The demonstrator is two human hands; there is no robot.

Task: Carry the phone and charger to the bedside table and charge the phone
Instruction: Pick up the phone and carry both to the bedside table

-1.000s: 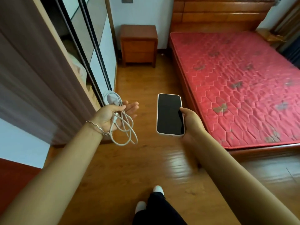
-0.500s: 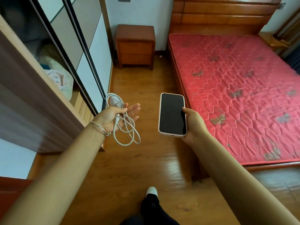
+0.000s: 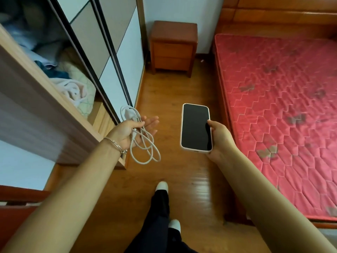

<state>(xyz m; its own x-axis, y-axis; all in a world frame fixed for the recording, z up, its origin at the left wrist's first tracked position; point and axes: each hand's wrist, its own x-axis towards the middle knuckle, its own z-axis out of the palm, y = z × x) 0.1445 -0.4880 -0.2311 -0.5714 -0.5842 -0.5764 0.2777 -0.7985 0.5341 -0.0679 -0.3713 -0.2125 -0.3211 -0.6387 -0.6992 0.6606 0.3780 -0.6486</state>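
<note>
1. wooden floor [image 3: 182,170] underfoot, a narrow aisle between wardrobe and bed; one foot [image 3: 161,186] forward, so judged mid-carry.
2. nearest on the left, left hand [image 3: 127,132] palm up with the charger [image 3: 144,147]: pins the looped cable to the palm under the thumb, other fingers straight and slightly apart, loops hanging free below, white plug above. likely carried bunched to keep it off the floor.
3. beside it, right hand [image 3: 220,139] clamped on the phone [image 3: 196,127] by its long edges, thumb on the right edge, fingers hidden behind; screen up and dark, no cable attached.
4. further off, open wardrobe [image 3: 102,52] with folded cloth on the left, red mattress [image 3: 282,106] on the right.
5. farthest, bedside table [image 3: 174,46] against the wall, well apart from both hands; no socket visible.
</note>
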